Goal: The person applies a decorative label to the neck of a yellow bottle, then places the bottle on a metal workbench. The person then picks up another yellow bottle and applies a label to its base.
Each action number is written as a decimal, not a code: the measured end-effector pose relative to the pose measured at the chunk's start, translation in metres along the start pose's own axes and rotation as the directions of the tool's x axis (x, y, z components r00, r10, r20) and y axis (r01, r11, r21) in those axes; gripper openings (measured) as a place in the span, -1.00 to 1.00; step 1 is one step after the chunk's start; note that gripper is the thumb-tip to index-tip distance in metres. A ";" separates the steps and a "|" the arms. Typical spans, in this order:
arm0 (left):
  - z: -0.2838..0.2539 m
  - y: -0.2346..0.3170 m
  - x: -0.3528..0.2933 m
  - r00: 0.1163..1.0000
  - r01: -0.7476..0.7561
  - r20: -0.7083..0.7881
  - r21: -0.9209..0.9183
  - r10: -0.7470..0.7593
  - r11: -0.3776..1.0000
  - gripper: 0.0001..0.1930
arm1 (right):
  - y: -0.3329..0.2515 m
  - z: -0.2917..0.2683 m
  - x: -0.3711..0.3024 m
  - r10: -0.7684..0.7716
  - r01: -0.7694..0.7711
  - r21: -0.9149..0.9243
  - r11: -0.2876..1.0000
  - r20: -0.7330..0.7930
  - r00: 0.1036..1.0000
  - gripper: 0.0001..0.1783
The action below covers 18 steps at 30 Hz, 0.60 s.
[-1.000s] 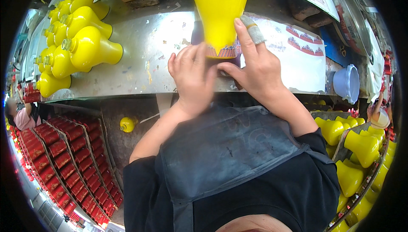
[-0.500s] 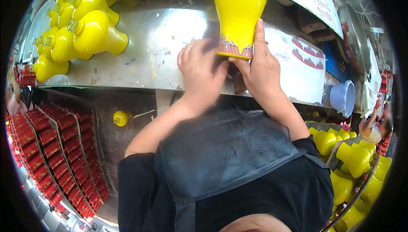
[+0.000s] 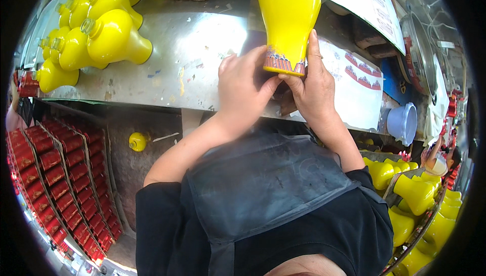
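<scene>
A glossy yellow vase-shaped bottle (image 3: 289, 15) stands tilted over the front of the metal workbench (image 3: 172, 81). Around its narrow foot runs a patterned red-and-blue decal band (image 3: 283, 63). My right hand (image 3: 316, 86) grips the foot from the right, index finger stretched up along the side and thumb at the bottom edge. My left hand (image 3: 243, 86), somewhat blurred, closes on the foot from the left; its thumb is by the bottom edge and some fingertips are hidden. Right of my hands lies a white sheet (image 3: 349, 99) bearing curved strips of the same pattern.
Several yellow bottles (image 3: 114, 38) lie at the bench's far left. A pale blue bucket (image 3: 402, 124) stands by the right end, below a printed sheet (image 3: 364, 3). Racks of red pieces (image 3: 55, 159) are at lower left; more yellow bottles (image 3: 415, 195) fill a container at lower right.
My left hand has moved right and closed in on the bottle's foot. The bottle has shifted slightly down and right in the view, and its decal band shows from a slightly different side.
</scene>
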State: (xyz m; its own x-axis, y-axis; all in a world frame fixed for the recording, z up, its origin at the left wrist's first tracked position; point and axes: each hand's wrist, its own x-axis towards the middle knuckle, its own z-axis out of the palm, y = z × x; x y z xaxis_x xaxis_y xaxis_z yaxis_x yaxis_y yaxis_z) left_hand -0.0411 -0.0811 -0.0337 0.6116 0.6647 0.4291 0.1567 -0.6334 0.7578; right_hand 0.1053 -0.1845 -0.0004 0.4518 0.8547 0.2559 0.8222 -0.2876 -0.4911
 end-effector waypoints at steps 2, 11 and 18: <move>0.000 0.000 -0.003 1.000 0.002 0.002 0.022 -0.002 1.000 -0.35 | 0.000 -0.001 0.000 0.006 -0.006 0.007 1.000 -0.003 1.000 0.06; 0.001 0.001 -0.022 0.996 -0.086 0.038 0.110 0.082 0.990 -0.35 | -0.002 0.006 -0.003 0.091 -0.093 0.029 0.995 0.053 0.994 0.07; 0.002 0.000 -0.025 0.995 -0.097 0.038 0.108 0.094 0.989 -0.36 | -0.001 0.007 -0.004 0.067 -0.068 0.035 0.997 0.032 0.997 0.08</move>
State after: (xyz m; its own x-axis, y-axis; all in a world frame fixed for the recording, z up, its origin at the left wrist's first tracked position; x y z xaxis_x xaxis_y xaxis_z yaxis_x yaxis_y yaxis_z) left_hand -0.0549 -0.0985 -0.0460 0.6528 0.5868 0.4791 0.1791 -0.7340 0.6551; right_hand 0.1007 -0.1846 -0.0066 0.4945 0.8469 0.1957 0.7770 -0.3298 -0.5363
